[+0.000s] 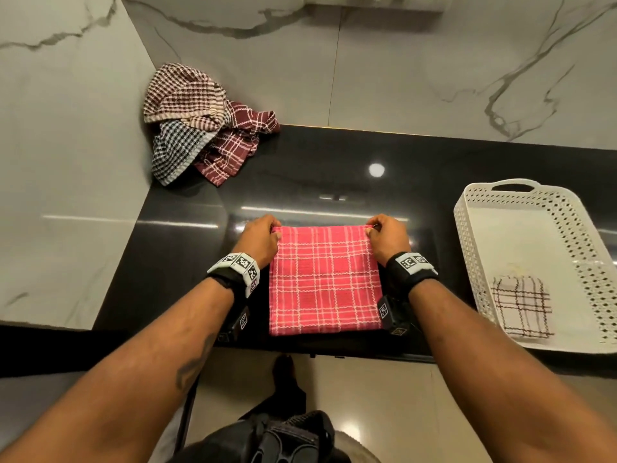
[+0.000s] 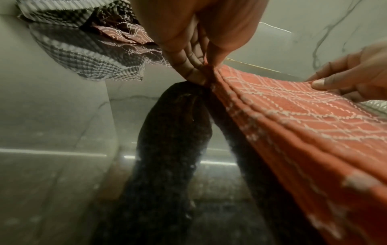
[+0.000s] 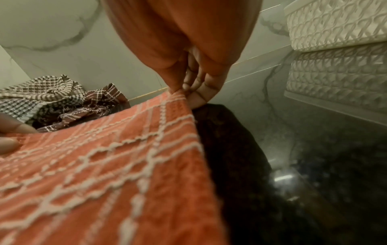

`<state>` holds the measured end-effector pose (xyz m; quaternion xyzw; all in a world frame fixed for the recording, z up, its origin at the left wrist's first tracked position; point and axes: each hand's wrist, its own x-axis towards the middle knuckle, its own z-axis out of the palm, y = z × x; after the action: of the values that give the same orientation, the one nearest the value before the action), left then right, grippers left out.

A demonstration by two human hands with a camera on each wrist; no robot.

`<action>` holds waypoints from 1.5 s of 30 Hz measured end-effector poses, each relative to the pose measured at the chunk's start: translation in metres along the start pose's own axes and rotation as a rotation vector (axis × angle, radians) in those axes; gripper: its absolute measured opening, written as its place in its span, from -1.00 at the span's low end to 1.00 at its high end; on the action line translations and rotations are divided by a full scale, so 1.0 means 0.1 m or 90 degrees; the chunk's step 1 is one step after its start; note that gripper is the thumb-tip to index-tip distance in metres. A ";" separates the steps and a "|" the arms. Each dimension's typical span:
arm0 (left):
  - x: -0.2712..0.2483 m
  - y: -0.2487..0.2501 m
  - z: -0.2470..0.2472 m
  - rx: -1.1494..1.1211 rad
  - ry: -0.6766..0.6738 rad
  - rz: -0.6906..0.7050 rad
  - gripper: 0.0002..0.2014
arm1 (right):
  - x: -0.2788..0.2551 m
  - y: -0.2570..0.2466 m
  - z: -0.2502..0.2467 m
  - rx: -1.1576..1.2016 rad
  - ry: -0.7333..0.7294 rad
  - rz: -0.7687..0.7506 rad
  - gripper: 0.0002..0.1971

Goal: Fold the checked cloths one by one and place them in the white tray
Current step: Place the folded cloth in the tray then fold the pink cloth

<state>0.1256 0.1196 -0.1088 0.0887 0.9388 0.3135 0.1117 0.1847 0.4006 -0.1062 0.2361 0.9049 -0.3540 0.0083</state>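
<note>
A pink checked cloth (image 1: 324,279) lies folded into a rectangle on the black counter (image 1: 187,248), near its front edge. My left hand (image 1: 258,238) pinches the cloth's far left corner, thumb against fingers, as the left wrist view shows (image 2: 206,69). My right hand (image 1: 387,237) pinches the far right corner (image 3: 184,92). The layered edges of the pink cloth (image 2: 293,116) run along its left side. The white perforated tray (image 1: 567,225) stands at the right and holds a folded white cloth with brown checks (image 1: 521,310).
A heap of unfolded checked cloths (image 1: 200,128), brown, black and maroon, sits in the far left corner against the marble walls. The counter's front edge runs just below the pink cloth. The tray's wall (image 3: 335,24) stands close to my right hand.
</note>
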 end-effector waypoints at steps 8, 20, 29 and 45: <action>-0.02 0.15 0.00 0.121 0.058 0.041 -0.72 | -0.06 -0.14 0.00 -0.176 0.011 -0.052 -0.72; -0.65 -0.03 0.02 0.548 -0.171 0.195 -0.31 | -0.64 0.24 -0.07 -0.481 -0.281 -0.132 -0.18; -1.09 0.25 0.34 0.470 -0.214 0.218 -0.32 | -1.20 0.20 0.19 -0.418 -0.342 -0.249 -0.20; -1.61 -0.02 0.55 0.427 -0.125 0.185 -0.11 | -1.57 0.58 0.09 -0.353 -0.284 -0.278 -0.07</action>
<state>0.2947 0.1107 -0.1279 0.2819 0.9518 -0.0085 0.1202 0.3474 0.3654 -0.1212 -0.0553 0.9707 -0.1328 0.1922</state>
